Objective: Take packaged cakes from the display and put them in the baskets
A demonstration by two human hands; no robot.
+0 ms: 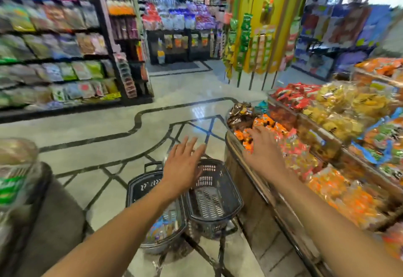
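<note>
Two dark plastic baskets stand on the floor by the display. The right basket [214, 198] looks bare inside; the left basket [152, 222] holds several colourful packets. My left hand [183, 163] hovers over the baskets, fingers spread and straight, holding nothing. My right hand [261, 148] reaches into the wooden display [257, 181] and lies on a pile of orange packaged cakes [266, 124]; its fingertips are hidden among the packets, so any grip is unclear.
The display runs along the right with brown [242, 113], pink, red [292, 96] and yellow [340, 102] packets. Snack shelves [56, 48] line the left. A yellow pillar [259, 26] with hanging packets stands ahead. A grey stand [43, 222] is at near left.
</note>
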